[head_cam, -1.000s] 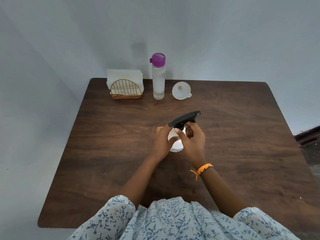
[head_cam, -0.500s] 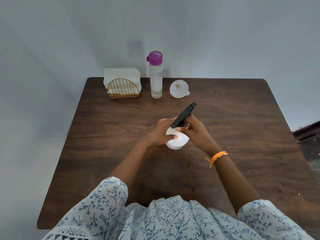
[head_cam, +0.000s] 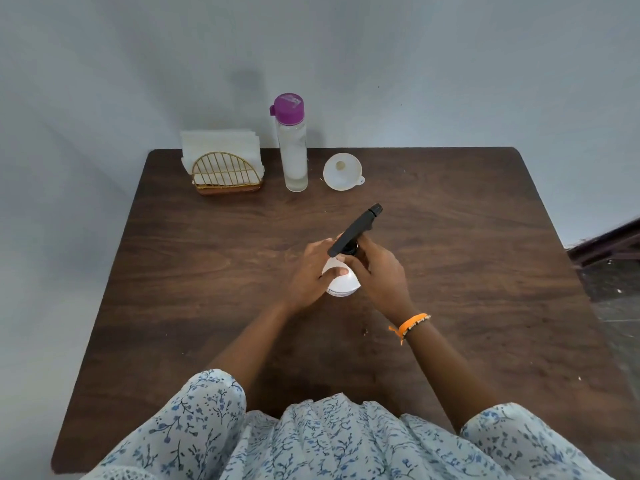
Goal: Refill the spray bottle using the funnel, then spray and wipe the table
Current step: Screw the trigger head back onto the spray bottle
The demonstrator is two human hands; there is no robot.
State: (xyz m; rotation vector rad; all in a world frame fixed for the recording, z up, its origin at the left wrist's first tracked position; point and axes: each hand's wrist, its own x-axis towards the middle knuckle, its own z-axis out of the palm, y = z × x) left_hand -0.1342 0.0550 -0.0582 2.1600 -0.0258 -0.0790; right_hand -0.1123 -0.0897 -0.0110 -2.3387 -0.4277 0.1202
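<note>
Mid-table [head_cam: 207,271], both hands — spray bottle [head_cam: 341,284] gripped

Napkin holder [head_cam: 227,178], water bottle [head_cam: 292,147] and funnel [head_cam: 343,172] lined along the table's [head_cam: 485,271] far edge, narrow gaps between them, bare wood either side of the spray bottle [head_cam: 341,280]

white spray bottle [head_cam: 341,284], black sprayer head [head_cam: 356,229], purple-capped water bottle [head_cam: 292,147], orange wristband [head_cam: 410,323]

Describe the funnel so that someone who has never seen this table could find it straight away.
Look along the far edge of the dark wooden table, by the wall. Three things stand there in a row: a gold wire napkin holder, a clear bottle with a purple cap and, rightmost, the funnel. It is the only low, round, white cone, mouth tilted toward the viewer, with a small tab on its rim.
</note>
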